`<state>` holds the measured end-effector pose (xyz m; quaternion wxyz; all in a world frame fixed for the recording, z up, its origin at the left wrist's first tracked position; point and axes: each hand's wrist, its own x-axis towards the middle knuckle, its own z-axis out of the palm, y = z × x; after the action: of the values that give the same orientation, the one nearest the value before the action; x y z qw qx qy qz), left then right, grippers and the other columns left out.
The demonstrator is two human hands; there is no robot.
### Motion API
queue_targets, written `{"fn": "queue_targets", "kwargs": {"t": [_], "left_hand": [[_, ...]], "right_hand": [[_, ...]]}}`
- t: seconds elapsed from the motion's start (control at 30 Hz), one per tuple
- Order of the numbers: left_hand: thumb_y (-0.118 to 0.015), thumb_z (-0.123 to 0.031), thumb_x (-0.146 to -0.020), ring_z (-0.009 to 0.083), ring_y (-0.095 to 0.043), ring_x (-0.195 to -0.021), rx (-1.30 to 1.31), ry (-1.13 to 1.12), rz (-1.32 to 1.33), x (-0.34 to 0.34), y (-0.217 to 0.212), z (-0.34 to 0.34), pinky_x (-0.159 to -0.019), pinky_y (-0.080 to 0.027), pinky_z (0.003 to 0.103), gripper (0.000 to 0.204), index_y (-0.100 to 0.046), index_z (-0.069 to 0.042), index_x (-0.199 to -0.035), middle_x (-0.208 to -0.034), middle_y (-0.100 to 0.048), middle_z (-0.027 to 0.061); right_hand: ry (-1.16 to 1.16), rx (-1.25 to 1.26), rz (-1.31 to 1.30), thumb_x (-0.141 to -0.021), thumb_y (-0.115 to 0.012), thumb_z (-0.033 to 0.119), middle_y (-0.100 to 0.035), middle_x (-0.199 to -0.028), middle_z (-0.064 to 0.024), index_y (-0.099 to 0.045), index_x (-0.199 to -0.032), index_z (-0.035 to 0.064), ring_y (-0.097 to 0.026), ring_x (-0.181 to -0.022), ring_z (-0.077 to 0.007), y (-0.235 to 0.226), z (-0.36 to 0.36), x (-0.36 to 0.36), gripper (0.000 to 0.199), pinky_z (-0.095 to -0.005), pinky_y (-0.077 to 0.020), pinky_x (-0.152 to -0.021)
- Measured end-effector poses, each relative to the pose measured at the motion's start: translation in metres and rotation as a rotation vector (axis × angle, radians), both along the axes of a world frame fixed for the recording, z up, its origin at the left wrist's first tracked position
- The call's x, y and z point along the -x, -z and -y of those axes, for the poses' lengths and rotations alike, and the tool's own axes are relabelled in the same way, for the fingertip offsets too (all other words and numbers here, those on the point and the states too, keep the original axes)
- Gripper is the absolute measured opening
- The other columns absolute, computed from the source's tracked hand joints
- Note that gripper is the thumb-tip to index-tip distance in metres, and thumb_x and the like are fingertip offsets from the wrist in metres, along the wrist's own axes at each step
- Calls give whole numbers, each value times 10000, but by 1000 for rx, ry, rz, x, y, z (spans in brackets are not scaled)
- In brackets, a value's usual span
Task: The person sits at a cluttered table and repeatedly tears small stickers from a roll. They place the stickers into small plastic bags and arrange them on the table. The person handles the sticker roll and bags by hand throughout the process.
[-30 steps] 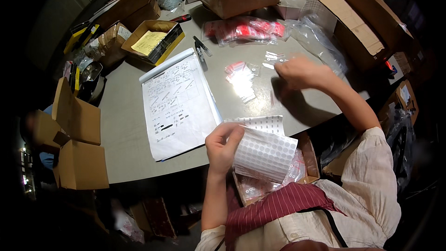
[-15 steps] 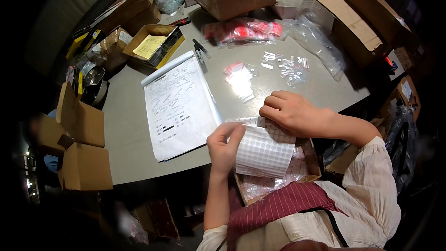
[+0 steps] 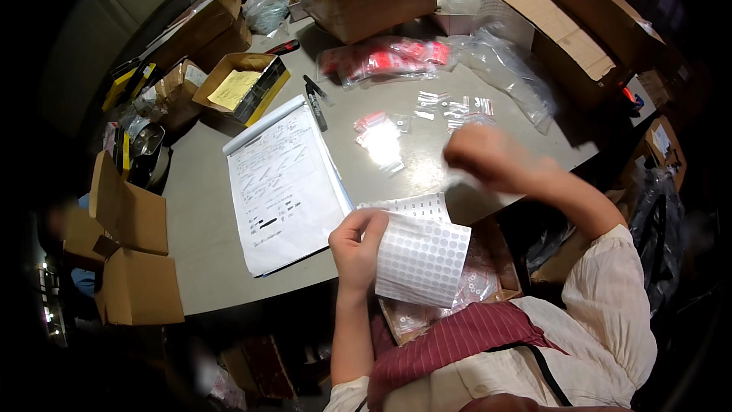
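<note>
My left hand (image 3: 355, 250) pinches the left edge of a white sheet of round grey stickers (image 3: 424, 259), which sags over an open carton (image 3: 509, 281) at my lap. Behind its top edge shows a strip with small printed marks (image 3: 428, 206). My right hand (image 3: 488, 157) is off the sheet, over the table just below several small clear zip bags (image 3: 467, 109) holding tiny rings. Motion blurs its fingers, so their hold does not show. Left of it lies a heap of glossy small bags (image 3: 379, 140). More clear bags with small rings (image 3: 477, 287) fill the carton.
A clipboard with handwritten sheets (image 3: 286, 183) lies left of my hands, markers (image 3: 315, 110) beyond it. Farther back are a yellow-black box (image 3: 263, 91), red-marked bags (image 3: 389, 59) and a large carton (image 3: 366, 1). Open cartons (image 3: 141, 282) stand at the left edge.
My right hand has left the sticker sheet and moved up and slightly right, toward the small zip bags. My left hand keeps hold of the sheet, whose top strip is now uncovered.
</note>
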<state>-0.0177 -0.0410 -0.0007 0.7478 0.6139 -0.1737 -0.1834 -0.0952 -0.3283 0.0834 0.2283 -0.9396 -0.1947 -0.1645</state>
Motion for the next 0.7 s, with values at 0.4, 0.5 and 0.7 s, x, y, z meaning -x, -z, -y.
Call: {"fn": "queue_targets", "kwargs": {"t": [0.4,0.5,0.7], "left_hand": [[-707,-37,-935,111,-642,-858,0,-16,7,-1,0,5,-807,-502,253,116,-735,68,-974,-901,-728,50],[-701,-47,-946,99,-626,-833,-2,-15,31,0,-4,4,-776,-489,242,120,-730,66,-974,-886,-715,37],[-701,-70,-959,79,-601,-794,37,-28,26,2,-9,3,-727,-465,227,137,-721,64,-977,-870,-697,20]], "right_hand": [[498,-176,-451,-827,-707,228,-692,-815,-190,-687,-917,-35,-667,-775,-293,34,110,-16,279,-406,-507,-713],[536,-94,-451,-829,-765,312,-700,-873,-213,-669,-943,-40,-673,-823,-356,35,114,-15,383,-437,-511,-738],[444,121,-681,-815,-826,457,-675,-926,-243,-628,-1023,-46,-667,-921,-415,1,73,2,579,-491,-500,-779]]}}
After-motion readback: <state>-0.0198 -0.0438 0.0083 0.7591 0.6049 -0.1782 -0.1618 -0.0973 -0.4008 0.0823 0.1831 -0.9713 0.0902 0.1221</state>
